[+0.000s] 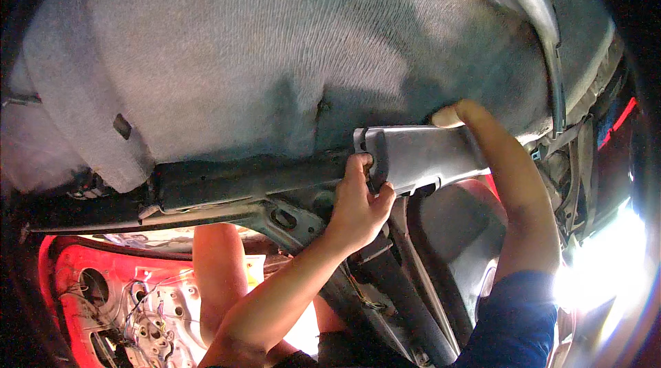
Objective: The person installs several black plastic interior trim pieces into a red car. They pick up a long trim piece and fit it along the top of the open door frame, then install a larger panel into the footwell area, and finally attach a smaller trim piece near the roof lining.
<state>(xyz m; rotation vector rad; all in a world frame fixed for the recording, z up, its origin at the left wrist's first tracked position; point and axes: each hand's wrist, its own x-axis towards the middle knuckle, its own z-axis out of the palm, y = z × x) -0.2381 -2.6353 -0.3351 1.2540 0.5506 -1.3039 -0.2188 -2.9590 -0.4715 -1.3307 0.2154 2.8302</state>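
Note:
A grey plastic sill trim panel lies along the door sill in a car's interior, its near-left end by a dark sill strip. My left hand grips the panel's left end, with the fingertips at its edge and the thumb below. Reaching over from the right, my right hand holds the panel's far upper edge; most of its fingers are hidden or folded. Beyond the panel spreads grey ribbed carpet.
At the lower left is a red door with its inner metal and loose wires exposed. A dark pillar runs down below the panel. A curved grey trim piece stands at the upper right, with belts and straps beside it.

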